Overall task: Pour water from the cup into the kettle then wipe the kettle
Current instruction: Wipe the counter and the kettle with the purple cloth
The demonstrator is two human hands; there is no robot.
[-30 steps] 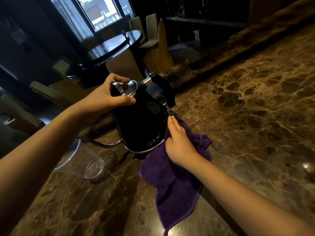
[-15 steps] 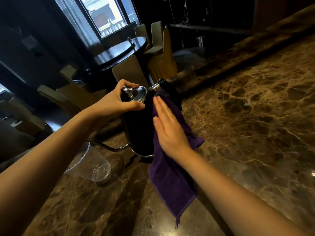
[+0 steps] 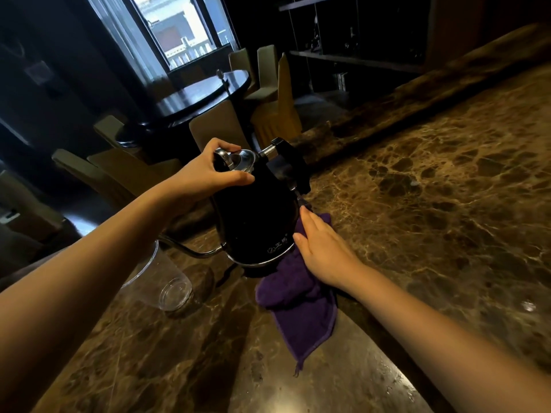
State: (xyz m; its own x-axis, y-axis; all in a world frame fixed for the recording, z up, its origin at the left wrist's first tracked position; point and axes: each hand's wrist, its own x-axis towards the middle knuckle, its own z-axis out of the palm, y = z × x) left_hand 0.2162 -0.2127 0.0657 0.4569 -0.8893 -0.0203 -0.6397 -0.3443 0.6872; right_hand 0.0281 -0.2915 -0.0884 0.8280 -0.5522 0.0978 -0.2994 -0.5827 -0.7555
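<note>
The black kettle (image 3: 256,216) stands upright on the brown marbled counter (image 3: 432,204), near its front-left part, with a chrome band around its base and a chrome lid on top. Its black handle (image 3: 290,165) rises on the far right side, and a thin gooseneck spout (image 3: 190,248) curves out low to the left.

The left hand (image 3: 205,171) comes in from the left and closes over the kettle's top, fingers curled around the far edge of the lid and the thumb pressed along the near rim, so the kettle sits directly under and inside this grip. The right hand (image 3: 325,248) lies flat and open, fingers together, pressing a purple cloth (image 3: 298,299) against the lower right side of the kettle body, just below the handle's foot. It does not pinch the cloth; the palm pins it to the kettle's wall. The rest of the cloth bunches beneath the hand and hangs down onto the counter, its corner trailing toward the viewer.

A clear plastic cup (image 3: 161,281) lies tipped on its side on the counter just left of the kettle, below the spout, partly hidden behind the left forearm. I cannot tell whether any water is left in it.

Beyond the counter's edge the room is dim: a dark round table (image 3: 202,96) with pale covered chairs (image 3: 217,129) around it, and a bright window (image 3: 179,28) behind.
</note>
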